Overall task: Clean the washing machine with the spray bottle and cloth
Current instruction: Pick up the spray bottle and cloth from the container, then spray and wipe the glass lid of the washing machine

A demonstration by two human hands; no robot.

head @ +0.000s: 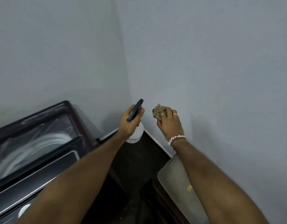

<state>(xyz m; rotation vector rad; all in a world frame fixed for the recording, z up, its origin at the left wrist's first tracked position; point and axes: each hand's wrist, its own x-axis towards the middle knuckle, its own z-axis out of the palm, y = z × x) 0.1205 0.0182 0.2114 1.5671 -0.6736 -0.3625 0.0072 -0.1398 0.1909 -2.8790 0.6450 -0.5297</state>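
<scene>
My left hand [129,122] grips a white spray bottle [137,134] with a black trigger head, held up in front of the room corner, nozzle pointing up and away. Just to its right, my right hand [169,122] is closed around a bunched beige patterned cloth [157,111]. The top-loading washing machine [42,143] stands at the lower left, its dark-framed glass lid shut and the white drum showing through. Both hands are to the right of the machine and clear of it.
Grey walls meet in a corner behind my hands. A dark floor with a white skirting strip [157,143] lies below. A pale translucent tub or lid [173,180] leans at the right wall under my right forearm.
</scene>
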